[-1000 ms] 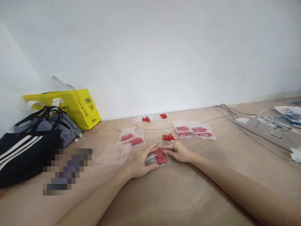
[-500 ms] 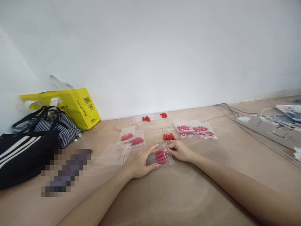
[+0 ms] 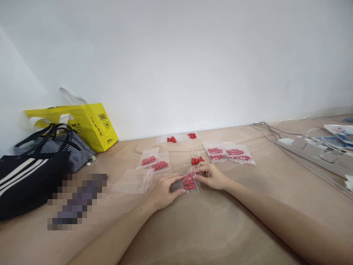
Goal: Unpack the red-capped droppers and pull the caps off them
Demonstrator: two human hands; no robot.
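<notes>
Between my hands a clear zip bag [image 3: 188,187] lies on the table, holding several droppers with red bulbs and thin clear stems. My left hand [image 3: 167,189] is closed around the stem end of the bag, fingers on the far side and thumb on the near side. The fingers of my right hand [image 3: 208,176] pinch the zip edge at the bag's right end. Just beyond, loose droppers [image 3: 197,160] lie with red bulbs towards me. To the left, a flat zip bag [image 3: 129,181] rests near two filled zip bags [image 3: 161,165].
More filled bags [image 3: 228,151] lie to the right. Red-bulbed droppers [image 3: 171,139] lie on a clear bag by the wall. A power strip [image 3: 311,149] with cables [image 3: 271,129] stands right. Left are a yellow bag [image 3: 96,127], a black bag [image 3: 30,180] and a blurred-out dark object [image 3: 79,202].
The bag between my hands has shifted slightly left, and its zip edge is tilted up more. My right fingers have moved a little along that edge.
</notes>
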